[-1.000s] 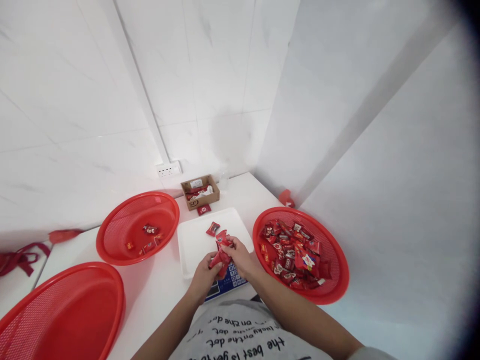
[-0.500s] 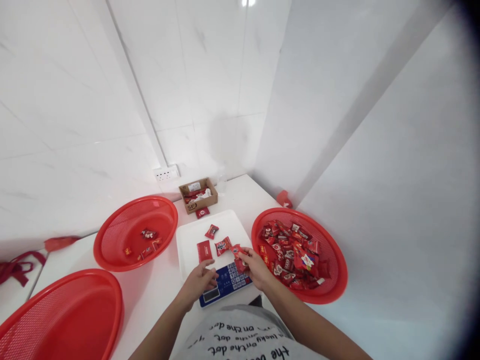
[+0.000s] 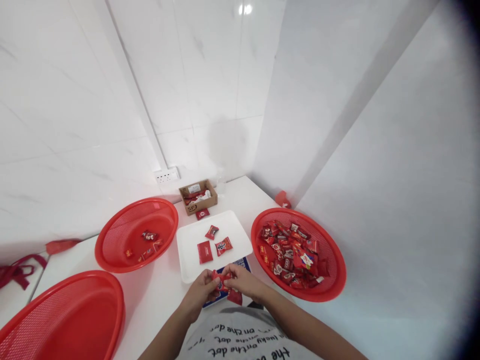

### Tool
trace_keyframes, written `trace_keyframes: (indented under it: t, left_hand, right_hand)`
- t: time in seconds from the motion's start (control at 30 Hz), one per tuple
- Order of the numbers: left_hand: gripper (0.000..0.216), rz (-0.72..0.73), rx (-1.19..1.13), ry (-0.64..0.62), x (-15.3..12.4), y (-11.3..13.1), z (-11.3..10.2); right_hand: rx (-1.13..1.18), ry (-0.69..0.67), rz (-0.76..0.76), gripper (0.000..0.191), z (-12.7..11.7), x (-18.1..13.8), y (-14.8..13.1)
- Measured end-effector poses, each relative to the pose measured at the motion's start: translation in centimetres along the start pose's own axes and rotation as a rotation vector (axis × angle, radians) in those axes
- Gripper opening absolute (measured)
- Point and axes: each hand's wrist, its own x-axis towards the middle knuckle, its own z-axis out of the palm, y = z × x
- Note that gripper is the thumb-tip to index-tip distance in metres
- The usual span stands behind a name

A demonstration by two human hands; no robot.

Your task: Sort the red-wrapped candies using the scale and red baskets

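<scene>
Both my hands meet in front of my body, over the blue keypad (image 3: 243, 263) of a weighing scale. Between them is a red candy packet (image 3: 221, 281); my left hand (image 3: 202, 290) pinches one side and my right hand (image 3: 242, 281) the other. A second red packet (image 3: 235, 297) hangs below the right hand's fingers. On the scale's white tray (image 3: 191, 235) lie a plain red packet (image 3: 205, 252), a red packet with dark lettering (image 3: 224, 246) and a small wrapped candy (image 3: 212, 232).
To the right stands a red basket (image 3: 339, 272) heaped with wrapped candies. A red basket (image 3: 108, 260) at left holds several pieces; another red basket (image 3: 67, 315) is nearer. Behind the scale sit a cardboard box (image 3: 204, 204) and a red packet (image 3: 202, 214).
My right hand has moved left and toward my body with the red packets. My left hand, earlier open and apart, has closed on one of them.
</scene>
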Motion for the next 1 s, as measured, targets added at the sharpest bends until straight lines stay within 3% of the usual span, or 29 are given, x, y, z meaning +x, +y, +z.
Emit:
trace_keyframes:
  t: [0.23, 0.43, 0.77, 0.87, 1.0]
  left_hand:
    - [0.034, 0.044, -0.007, -0.029, 0.1, -0.4, -0.1]
    - [0.033, 0.144, 0.068, -0.004, -0.5, 0.4, 0.4]
    - [0.041, -0.026, 0.116, -0.116, -0.6, -0.4, 0.6]
    - [0.042, -0.032, 0.049, -0.069, 0.0, -0.4, 0.6]
    - [0.043, -0.021, -0.101, 0.066, 1.1, 1.4, 0.1]
  right_hand:
    - [-0.026, 0.029, 0.044, 0.035, -0.1, -0.2, 1.1]
    - [-0.03, 0.022, 0.062, 0.013, -0.3, -0.1, 2.4]
    - [0.009, 0.028, 0.075, 0.014, -0.4, -1.1, 1.7]
    - [0.055, 0.048, 0.073, 0.017, -0.4, -1.1, 2.1]
    - [0.172, 0.129, 0.164, 0.034, -1.0, -0.8, 2.8]
